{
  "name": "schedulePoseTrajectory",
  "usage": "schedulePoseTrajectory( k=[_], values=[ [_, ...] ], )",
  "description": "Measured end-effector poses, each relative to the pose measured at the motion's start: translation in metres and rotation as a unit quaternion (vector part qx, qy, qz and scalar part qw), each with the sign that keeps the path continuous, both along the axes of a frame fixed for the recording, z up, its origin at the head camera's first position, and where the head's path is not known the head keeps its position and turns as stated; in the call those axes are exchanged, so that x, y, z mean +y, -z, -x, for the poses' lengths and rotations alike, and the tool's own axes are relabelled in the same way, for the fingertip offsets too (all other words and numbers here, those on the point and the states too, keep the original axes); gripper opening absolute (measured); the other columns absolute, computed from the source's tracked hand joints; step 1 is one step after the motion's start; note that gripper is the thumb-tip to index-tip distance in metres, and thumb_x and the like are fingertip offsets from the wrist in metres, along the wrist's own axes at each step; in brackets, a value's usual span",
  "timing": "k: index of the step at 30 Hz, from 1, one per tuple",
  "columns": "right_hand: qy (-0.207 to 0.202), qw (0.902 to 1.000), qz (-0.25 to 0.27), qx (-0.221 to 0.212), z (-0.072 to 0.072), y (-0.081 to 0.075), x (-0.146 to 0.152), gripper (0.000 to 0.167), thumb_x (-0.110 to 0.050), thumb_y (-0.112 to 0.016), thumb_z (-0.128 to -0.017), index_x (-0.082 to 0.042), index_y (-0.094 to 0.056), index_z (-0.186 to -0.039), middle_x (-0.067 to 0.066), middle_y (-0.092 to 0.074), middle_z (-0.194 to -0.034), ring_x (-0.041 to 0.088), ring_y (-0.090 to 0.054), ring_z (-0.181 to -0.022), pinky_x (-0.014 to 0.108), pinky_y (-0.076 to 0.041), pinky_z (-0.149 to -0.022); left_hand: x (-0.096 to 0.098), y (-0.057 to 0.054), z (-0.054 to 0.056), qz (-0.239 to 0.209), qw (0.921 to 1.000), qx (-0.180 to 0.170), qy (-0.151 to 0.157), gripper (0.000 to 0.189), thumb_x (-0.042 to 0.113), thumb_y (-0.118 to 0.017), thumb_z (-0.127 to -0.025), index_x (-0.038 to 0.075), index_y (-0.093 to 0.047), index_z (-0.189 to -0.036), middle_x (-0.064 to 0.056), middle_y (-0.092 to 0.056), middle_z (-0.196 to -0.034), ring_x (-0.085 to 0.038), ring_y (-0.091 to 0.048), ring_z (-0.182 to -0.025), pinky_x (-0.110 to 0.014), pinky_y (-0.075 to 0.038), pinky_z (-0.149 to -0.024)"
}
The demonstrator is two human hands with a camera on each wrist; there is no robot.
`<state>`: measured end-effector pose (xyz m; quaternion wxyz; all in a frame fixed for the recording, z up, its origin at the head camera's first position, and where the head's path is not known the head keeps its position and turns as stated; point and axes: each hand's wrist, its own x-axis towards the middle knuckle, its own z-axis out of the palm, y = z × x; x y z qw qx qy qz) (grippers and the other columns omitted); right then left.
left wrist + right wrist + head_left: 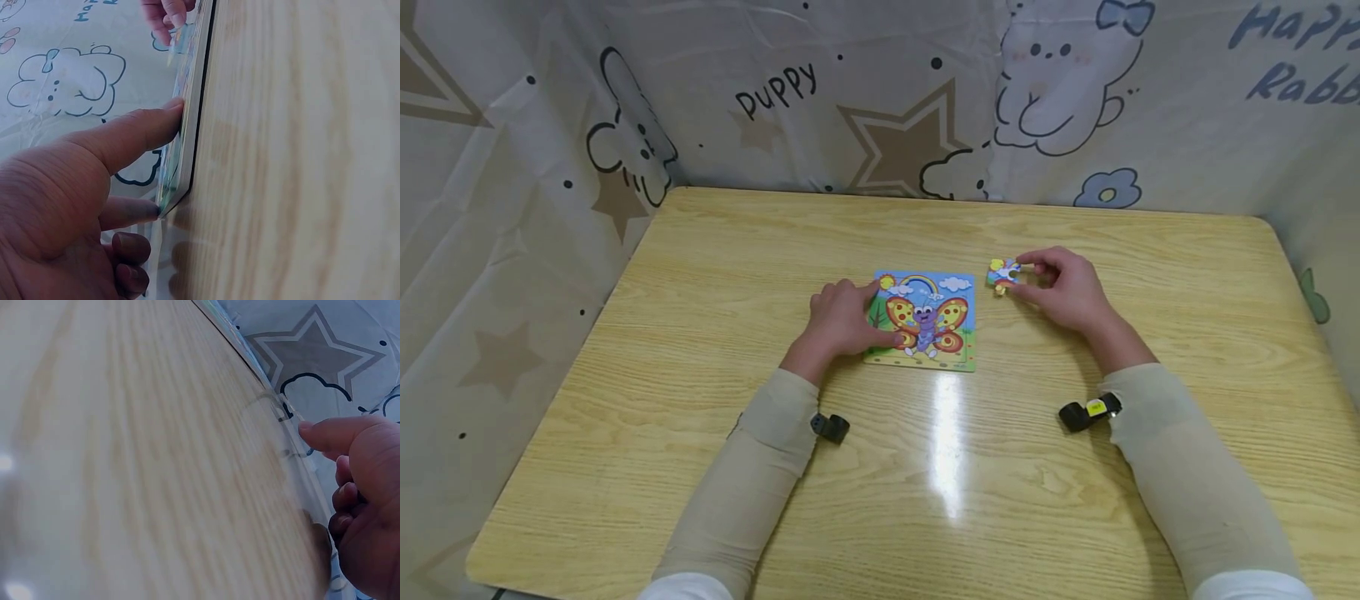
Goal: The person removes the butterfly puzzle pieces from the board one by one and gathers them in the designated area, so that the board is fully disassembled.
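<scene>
A square butterfly picture puzzle [955,321] lies face up mid-table, with a rainbow, sun and clouds printed above the purple butterfly. My left hand [842,321] rests on its left side. In the left wrist view, the left thumb [150,128] presses on the face with the forefinger [128,212] touching near the corner, both fairly straight. To the right of the puzzle, my right hand [1067,287] pinches a small colourful jigsaw piece [997,273] between thumb and fingers. In the right wrist view, the right hand [369,500] shows clearly, but its piece is too blurred to make out.
A light wood-grain table [940,517] bears the puzzle. Cloth printed with stars and cartoon animals [880,83] stands behind its back edge and along the left side. Black wrist cameras, left [831,428] and right [1086,412], sit at the sleeve cuffs.
</scene>
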<state>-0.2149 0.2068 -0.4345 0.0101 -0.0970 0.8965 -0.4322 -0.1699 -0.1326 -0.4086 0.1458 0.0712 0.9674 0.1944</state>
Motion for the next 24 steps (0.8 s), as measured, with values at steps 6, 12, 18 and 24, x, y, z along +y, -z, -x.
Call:
schedulePoseTrajectory(
  k=[6,12,18,24],
  values=[
    [-0.013,0.9998,-0.013,-0.005,0.0021,0.0004,0.0014,0.037,-0.020,-0.079,-0.089,-0.001,-0.069,-0.119,0.014,-0.054,-0.098,0.026,-0.045,-0.087,0.034,-0.035,-0.074,0.0003,-0.0011,-0.0002,0.000,1.0000,-0.003,0.000,0.105,0.065,-0.081,-0.072,0.016,-0.040,-0.155,-0.008,-0.047,-0.108,-0.027,-0.040,-0.100,-0.042,-0.028,-0.087],
    [-0.025,0.9992,-0.033,0.002,0.0045,-0.0006,0.0017,0.035,-0.014,-0.078,-0.088,0.002,-0.069,-0.119,0.015,-0.054,-0.098,0.027,-0.046,-0.087,0.036,-0.035,-0.075,0.0009,-0.0026,-0.0005,0.000,1.0000,-0.002,0.001,0.105,0.065,-0.081,-0.072,0.015,-0.040,-0.155,-0.008,-0.048,-0.110,-0.028,-0.040,-0.102,-0.043,-0.028,-0.087],
    [-0.033,0.9983,-0.047,0.001,0.0067,-0.0011,0.0010,0.034,-0.011,-0.078,-0.087,0.003,-0.070,-0.117,0.015,-0.055,-0.095,0.028,-0.046,-0.086,0.037,-0.035,-0.075,0.0008,-0.0028,-0.0004,0.000,1.0000,0.000,0.000,0.104,0.064,-0.081,-0.072,0.015,-0.041,-0.154,-0.009,-0.048,-0.113,-0.028,-0.040,-0.104,-0.043,-0.028,-0.088],
    [-0.034,0.9981,-0.050,-0.012,0.0056,-0.0026,0.0007,0.036,-0.011,-0.077,-0.087,0.003,-0.069,-0.120,0.015,-0.055,-0.097,0.029,-0.047,-0.088,0.038,-0.036,-0.076,0.0010,-0.0007,0.0004,-0.001,1.0000,0.003,-0.001,0.103,0.064,-0.081,-0.072,0.015,-0.042,-0.154,-0.010,-0.049,-0.114,-0.029,-0.041,-0.105,-0.044,-0.029,-0.089]
  ],
)
